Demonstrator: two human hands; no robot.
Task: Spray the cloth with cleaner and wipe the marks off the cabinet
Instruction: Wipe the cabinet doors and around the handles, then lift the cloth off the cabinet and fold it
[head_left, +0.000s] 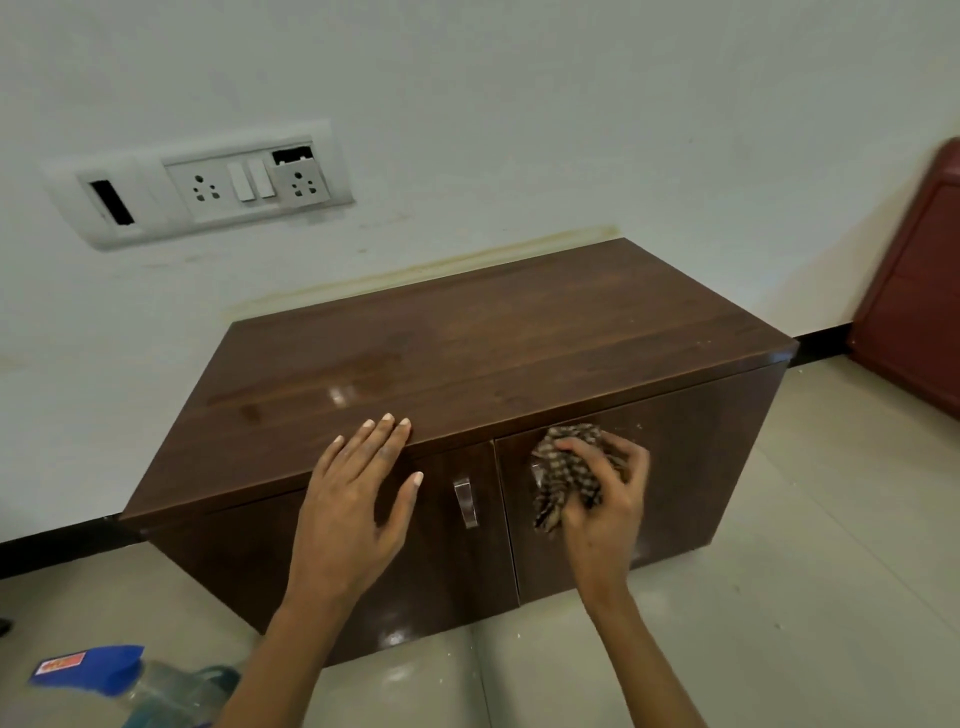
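Cabinet (467, 332): a low, dark brown wooden unit with two front doors, standing on the floor with its back against the wall, and its glossy top catches a patch of reflected light near the front edge. The pale wall (519, 104) behind it carries a yellowish stain line (441, 265) just above the cabinet's back edge, and a black skirting strip (52, 551) runs along its base. The floor (805, 571) is laid with light beige tiles. At the far right, near the wall, stands part of a reddish-brown piece of furniture (919, 291), blurred and cut off by the frame. A white socket and switch panel (208, 187) is set in the wall to the upper left, with dark openings where parts are missing. A clear spray bottle (156, 686) with a blue head lies at the lower left on the floor, partly behind the left forearm. The left hand (353, 499) is flat and spread, its fingertips resting on the front edge of the cabinet top and its thumb out over the left door. The right hand (608, 504) clutches a bunched brown checked cloth (566, 467) and presses it against the upper left part of the right door. A metal handle (465, 501) sits on the left door between the two hands.
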